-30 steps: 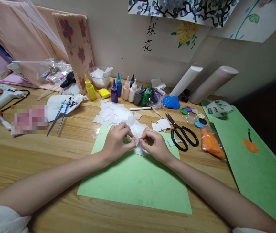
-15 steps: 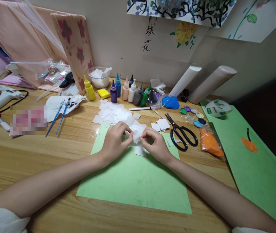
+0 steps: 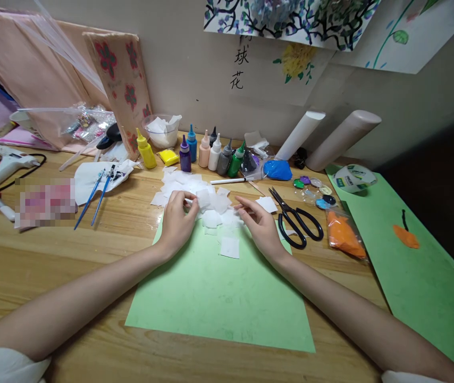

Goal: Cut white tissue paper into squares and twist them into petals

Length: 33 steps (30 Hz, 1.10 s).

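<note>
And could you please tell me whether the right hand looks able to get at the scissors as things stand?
Most likely yes: the scissors lie close beside the right hand, on its right, with nothing visible on top of them, and its fingers look empty.

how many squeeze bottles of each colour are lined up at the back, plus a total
Yellow bottle: 1
Purple bottle: 1
Blue bottle: 1
Peach bottle: 1
Black bottle, partly hidden: 1
White bottle: 1
Grey bottle: 1
Green bottle: 1
Total: 8
</note>
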Available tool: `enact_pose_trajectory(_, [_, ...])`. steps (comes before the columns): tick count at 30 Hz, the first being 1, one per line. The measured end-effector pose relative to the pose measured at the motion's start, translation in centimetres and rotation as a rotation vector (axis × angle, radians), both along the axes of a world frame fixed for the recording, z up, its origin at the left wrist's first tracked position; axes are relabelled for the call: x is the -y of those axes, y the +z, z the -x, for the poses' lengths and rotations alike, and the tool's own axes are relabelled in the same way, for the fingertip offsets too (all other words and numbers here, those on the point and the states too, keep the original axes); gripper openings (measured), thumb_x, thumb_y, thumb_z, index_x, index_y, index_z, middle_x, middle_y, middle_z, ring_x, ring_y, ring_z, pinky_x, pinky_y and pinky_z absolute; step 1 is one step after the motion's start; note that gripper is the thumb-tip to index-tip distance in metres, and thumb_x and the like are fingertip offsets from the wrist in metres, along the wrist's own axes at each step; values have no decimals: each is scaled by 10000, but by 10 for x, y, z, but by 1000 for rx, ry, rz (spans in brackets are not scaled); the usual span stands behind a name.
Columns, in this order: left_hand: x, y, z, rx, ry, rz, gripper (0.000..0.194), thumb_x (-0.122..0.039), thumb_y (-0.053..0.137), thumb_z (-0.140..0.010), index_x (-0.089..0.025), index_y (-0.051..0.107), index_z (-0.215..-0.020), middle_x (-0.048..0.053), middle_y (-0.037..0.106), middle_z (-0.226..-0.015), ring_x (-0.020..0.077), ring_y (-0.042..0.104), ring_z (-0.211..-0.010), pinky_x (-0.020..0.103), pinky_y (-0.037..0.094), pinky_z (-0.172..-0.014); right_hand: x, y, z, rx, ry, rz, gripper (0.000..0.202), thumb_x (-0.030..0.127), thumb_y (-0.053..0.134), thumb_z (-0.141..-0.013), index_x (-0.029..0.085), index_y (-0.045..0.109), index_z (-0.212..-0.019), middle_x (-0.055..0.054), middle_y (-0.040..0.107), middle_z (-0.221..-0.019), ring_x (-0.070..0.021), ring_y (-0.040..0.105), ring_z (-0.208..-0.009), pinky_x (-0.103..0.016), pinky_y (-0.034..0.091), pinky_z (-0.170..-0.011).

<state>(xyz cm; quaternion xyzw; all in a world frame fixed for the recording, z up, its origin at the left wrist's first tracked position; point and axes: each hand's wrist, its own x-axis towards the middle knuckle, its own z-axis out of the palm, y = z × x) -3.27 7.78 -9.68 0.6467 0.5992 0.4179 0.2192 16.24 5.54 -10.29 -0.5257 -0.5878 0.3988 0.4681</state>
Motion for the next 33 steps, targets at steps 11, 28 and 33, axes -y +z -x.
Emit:
enact_pose_trajectory(11, [13,6,-3,-19,-68,-224,259,-51,468,-762,-197,450,-974,44,469,-963,170,449,-877,331,405,-798,6,25,-13,608,760,-378,204,180,676,-593,182,532,-737,-33,470,-864,-182,417,-807,-328,354,-754])
enact_pose_trajectory(28, [24,13,-8,-300,-515,-184,122,-261,505,-850,-196,579,-923,67,525,-992,197,483,-928,350,377,-797,-3,16,-12,350,391,-305,136,276,536,-865,202,580,-759,-24,562,-713,-164,482,-686,-303,370,-645])
enact_pose_trajectory(33, [20,10,-8,-278,-475,-132,131,-287,481,-878,-178,553,-864,55,524,-955,185,478,-909,337,369,-786,-3,14,-12,315,333,-289,137,324,643,-791,199,590,-768,-9,551,-691,-158,473,-666,-292,371,-622])
